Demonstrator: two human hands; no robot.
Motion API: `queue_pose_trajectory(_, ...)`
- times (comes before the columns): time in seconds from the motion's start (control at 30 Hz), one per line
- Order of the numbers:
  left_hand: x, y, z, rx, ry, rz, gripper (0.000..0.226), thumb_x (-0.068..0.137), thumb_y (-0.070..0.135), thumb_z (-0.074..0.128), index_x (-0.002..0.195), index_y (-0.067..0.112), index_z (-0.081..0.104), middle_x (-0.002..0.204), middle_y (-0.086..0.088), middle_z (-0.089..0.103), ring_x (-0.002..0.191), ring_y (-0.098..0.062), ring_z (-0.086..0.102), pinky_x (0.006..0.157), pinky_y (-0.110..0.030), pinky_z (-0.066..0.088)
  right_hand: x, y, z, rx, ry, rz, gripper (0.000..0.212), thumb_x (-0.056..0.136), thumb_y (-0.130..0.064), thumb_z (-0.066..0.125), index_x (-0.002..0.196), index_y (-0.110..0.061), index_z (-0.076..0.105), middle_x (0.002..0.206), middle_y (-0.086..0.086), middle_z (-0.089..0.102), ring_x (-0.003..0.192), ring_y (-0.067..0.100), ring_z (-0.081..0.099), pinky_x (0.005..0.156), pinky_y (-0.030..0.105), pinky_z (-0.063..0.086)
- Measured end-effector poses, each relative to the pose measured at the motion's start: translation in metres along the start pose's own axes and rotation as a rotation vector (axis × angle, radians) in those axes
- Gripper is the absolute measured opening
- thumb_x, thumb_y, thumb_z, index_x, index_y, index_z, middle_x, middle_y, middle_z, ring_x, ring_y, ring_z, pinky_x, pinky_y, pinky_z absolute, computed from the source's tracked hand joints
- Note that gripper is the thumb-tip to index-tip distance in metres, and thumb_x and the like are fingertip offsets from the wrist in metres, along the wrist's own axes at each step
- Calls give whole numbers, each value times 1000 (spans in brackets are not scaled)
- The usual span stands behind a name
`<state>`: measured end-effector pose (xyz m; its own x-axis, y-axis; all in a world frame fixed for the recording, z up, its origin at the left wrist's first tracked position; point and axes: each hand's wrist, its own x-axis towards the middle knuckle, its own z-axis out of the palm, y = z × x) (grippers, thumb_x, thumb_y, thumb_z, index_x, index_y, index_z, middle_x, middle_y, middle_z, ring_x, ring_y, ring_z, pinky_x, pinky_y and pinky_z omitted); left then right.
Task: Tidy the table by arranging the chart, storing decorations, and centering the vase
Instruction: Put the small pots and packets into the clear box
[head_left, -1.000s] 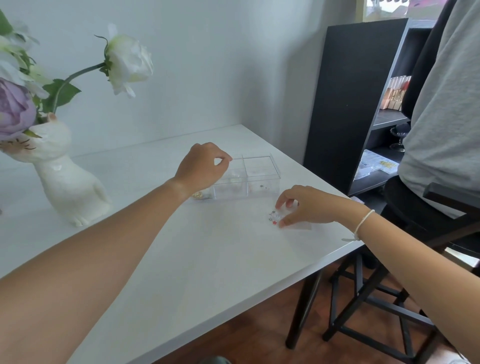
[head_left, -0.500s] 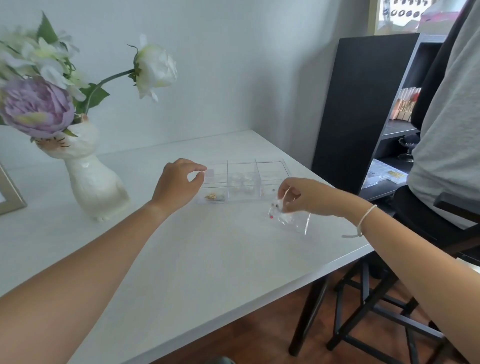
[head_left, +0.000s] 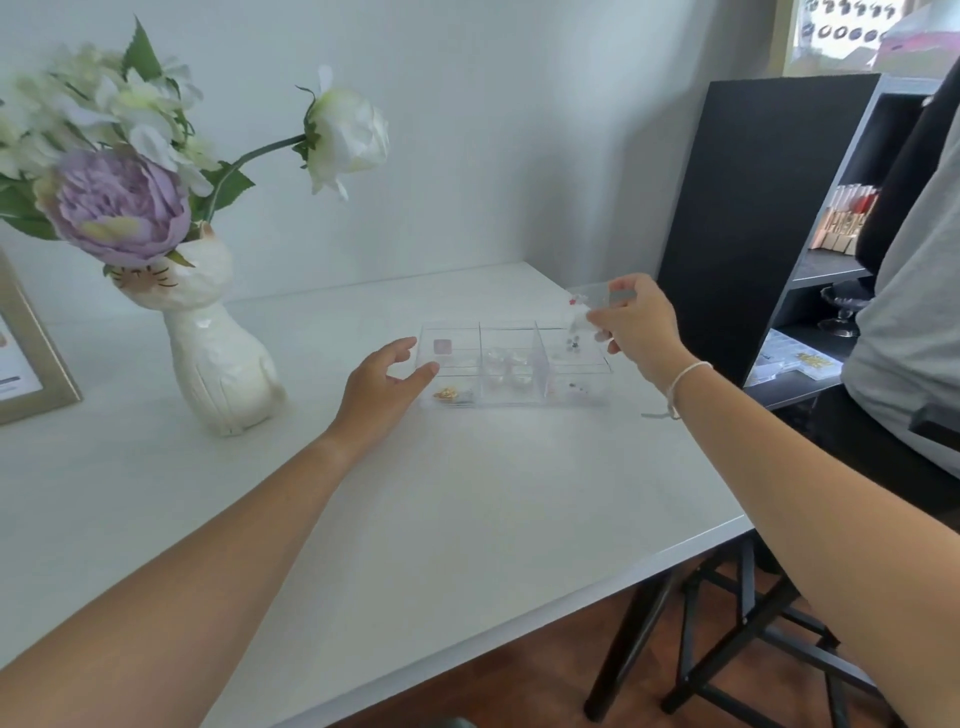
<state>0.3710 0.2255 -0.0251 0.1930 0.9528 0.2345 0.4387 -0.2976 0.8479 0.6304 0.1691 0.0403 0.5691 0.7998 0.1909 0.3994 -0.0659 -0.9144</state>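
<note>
Head camera looks down across the white table (head_left: 415, 519). At about one o'clock lies the clear divided organizer (head_left: 511, 366), flat near the table's far right corner. The right hand (head_left: 636, 322) is raised over the organizer's right-hand compartments, fingers pinched shut on a small clear packet (head_left: 597, 301) with tiny red and dark decorations in it; a few specks appear to sit already in the compartment just below. The left hand (head_left: 384, 389) rests at the organizer's left end, fingers spread and loose, gripping nothing; whether the fingertips touch the wall is hard to tell. At ten o'clock stands the cat-shaped vase (head_left: 218, 358) with its flowers, well apart from the organizer and off to the left side of the table, so centering looks not yet done. The framed chart (head_left: 26, 364) shows only partly at nine o'clock.

My judgement is that the storing step is in hand. The risk lies in the packet: held high and tilted, it could spill tiny pieces past the low dividers into the wrong compartment or onto the table, where they would scatter toward the near right edge. With the left hand loose, the light organizer could also slide if bumped.
</note>
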Motion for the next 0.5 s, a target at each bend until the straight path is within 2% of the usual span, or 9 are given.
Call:
queue_pose_trajectory(0.13,-3,-1,4,-49,-6,-36,55,85,43,60,135,26,46,133,3,52,88,-7,56,78,-18,38,1,5,12,-80,-60,35,41,81,-6,62,119,-11,47,87,8,58,53,10,51,37,13,41)
queue_pose_trajectory(0.17,-4,-1,5,-58,-8,-43,55,85,43,60,135,25,47,133,3,52,91,-8,57,78,-18,38,2,5,14,-128,-74,20,42,81,-7,62,120,-11,47,89,11,59,54,11,51,39,13,43)
queue_pose_trajectory(0.27,-3,-3,5,-73,-30,-46,53,85,44,60,133,24,51,134,3,55,103,-14,60,87,-22,41,2,3,20,-342,-116,-52,40,81,-11,64,119,-8,52,105,15,62,71,20,56,69,29,50)
queue_pose_trajectory(0.33,-3,-3,4,-70,-50,-41,52,85,45,59,132,23,53,133,3,57,108,-15,60,93,-25,42,0,0,21,-495,-133,-95,33,83,-13,61,114,-1,59,113,17,63,79,26,56,80,35,50)
queue_pose_trajectory(0.37,-3,-4,4,-70,-56,-41,52,85,45,58,132,23,53,132,3,58,110,-15,60,97,-26,43,-2,-1,22,-558,-129,-123,31,84,-11,59,110,5,61,114,22,63,77,32,56,81,38,52)
queue_pose_trajectory(0.43,-3,-4,4,-68,-70,-42,53,85,47,58,132,23,53,132,3,58,112,-13,59,104,-32,42,-7,-1,23,-628,-88,-183,30,85,-8,53,104,12,62,109,32,63,69,43,54,72,40,53)
queue_pose_trajectory(0.5,-4,-5,4,-66,-83,-44,54,84,48,59,132,24,53,132,3,59,113,-11,59,105,-34,42,-11,6,23,-662,8,-259,28,87,-9,48,96,10,66,102,29,65,76,42,57,71,38,52)
